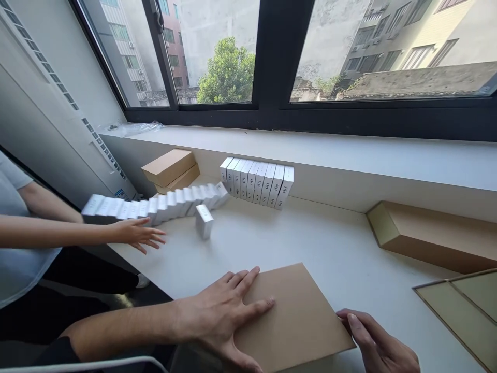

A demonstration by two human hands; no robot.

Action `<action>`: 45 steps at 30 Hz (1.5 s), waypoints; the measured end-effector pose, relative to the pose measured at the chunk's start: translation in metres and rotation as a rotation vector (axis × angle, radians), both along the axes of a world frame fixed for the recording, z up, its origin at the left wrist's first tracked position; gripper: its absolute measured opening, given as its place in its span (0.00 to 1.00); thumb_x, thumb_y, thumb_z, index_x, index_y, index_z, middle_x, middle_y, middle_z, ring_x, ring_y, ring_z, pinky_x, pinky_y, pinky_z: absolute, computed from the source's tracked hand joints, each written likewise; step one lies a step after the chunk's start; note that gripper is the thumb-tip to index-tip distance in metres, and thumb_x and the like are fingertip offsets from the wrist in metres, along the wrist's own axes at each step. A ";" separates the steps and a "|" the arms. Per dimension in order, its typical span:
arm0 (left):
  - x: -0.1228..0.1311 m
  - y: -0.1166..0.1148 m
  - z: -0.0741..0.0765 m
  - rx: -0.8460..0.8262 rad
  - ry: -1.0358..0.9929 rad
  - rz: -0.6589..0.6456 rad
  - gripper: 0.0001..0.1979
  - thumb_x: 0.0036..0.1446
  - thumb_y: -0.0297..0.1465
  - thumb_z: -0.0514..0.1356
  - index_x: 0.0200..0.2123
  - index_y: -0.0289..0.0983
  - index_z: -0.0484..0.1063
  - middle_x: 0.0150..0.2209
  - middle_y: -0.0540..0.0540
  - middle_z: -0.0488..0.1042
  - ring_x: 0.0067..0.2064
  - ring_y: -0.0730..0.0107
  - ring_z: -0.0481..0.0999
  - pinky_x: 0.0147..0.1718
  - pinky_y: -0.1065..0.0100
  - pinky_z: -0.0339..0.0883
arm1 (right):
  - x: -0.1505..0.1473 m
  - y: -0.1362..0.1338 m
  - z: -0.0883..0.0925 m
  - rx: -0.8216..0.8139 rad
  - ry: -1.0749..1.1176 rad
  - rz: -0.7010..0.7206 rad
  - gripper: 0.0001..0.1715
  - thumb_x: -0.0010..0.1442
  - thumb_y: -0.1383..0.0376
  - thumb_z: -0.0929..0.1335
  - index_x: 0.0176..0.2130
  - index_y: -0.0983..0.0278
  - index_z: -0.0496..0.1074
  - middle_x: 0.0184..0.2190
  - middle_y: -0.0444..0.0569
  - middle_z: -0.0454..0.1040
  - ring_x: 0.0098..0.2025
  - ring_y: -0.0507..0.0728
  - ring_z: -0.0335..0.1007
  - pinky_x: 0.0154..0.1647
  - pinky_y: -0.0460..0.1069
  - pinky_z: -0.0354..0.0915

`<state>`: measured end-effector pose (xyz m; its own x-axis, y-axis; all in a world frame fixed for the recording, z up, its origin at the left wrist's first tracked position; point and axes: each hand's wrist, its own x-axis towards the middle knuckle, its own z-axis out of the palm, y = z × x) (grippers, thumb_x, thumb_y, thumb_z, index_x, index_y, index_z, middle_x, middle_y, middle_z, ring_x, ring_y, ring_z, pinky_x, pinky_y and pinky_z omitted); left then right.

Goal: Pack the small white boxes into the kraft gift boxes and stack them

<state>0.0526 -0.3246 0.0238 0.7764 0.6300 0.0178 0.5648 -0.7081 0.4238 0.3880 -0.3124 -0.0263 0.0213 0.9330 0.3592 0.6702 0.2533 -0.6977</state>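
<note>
A brown cardboard box [297, 311] lies at the front edge of the white table, its flat brown face turned up. Spread across the left part of that face is my left hand [233, 316], fingers apart and palm down. At the box's right edge, my right hand [378, 339] has its thumb and forefinger closed at the corner; part of the hand is cut off by the frame. Beyond the box, a single small white box [204, 221] stands alone on the table.
A person's hand [140, 234] reaches in from the left, open, beside a long row of small white boxes [166, 206]. Another white row [257, 181] stands against the wall. Brown boxes [171, 168] are stacked behind; a long brown box [438, 233] and a divided tray [462, 305] lie right.
</note>
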 end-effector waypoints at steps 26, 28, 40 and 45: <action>-0.260 0.040 -0.082 0.069 -0.846 1.359 0.52 0.50 0.62 0.59 0.71 0.42 0.49 0.64 0.35 0.65 0.64 0.44 0.67 0.62 0.51 0.63 | -0.157 0.230 0.042 -0.248 -0.303 0.300 0.27 0.61 0.56 0.70 0.56 0.66 0.71 0.48 0.62 0.79 0.49 0.72 0.76 0.46 0.60 0.71; -0.261 0.047 -0.085 0.064 -0.862 1.328 0.53 0.49 0.61 0.62 0.71 0.41 0.49 0.63 0.34 0.66 0.64 0.45 0.67 0.62 0.52 0.64 | -0.162 0.230 0.035 -0.253 -0.285 0.334 0.25 0.63 0.56 0.69 0.55 0.65 0.71 0.51 0.60 0.78 0.52 0.71 0.74 0.50 0.59 0.69; -0.266 0.063 -0.088 0.011 -0.767 1.267 0.53 0.47 0.50 0.69 0.70 0.46 0.45 0.67 0.35 0.59 0.60 0.47 0.72 0.58 0.50 0.68 | -0.154 0.206 0.024 -0.304 -0.028 0.422 0.28 0.61 0.51 0.69 0.55 0.62 0.67 0.53 0.56 0.77 0.51 0.66 0.76 0.51 0.59 0.72; -0.269 0.091 -0.087 -0.034 -0.814 1.149 0.55 0.45 0.48 0.70 0.70 0.43 0.46 0.68 0.35 0.58 0.64 0.46 0.66 0.62 0.49 0.63 | -0.140 0.203 0.017 -0.326 0.091 0.436 0.42 0.58 0.49 0.71 0.64 0.63 0.59 0.59 0.59 0.71 0.57 0.65 0.73 0.57 0.59 0.71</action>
<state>-0.2164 -0.2338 -0.0631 -0.3846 0.9056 0.1787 0.4048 -0.0085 0.9144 0.2485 -0.1093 -0.0092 -0.3744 0.9250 0.0652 0.4850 0.2553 -0.8364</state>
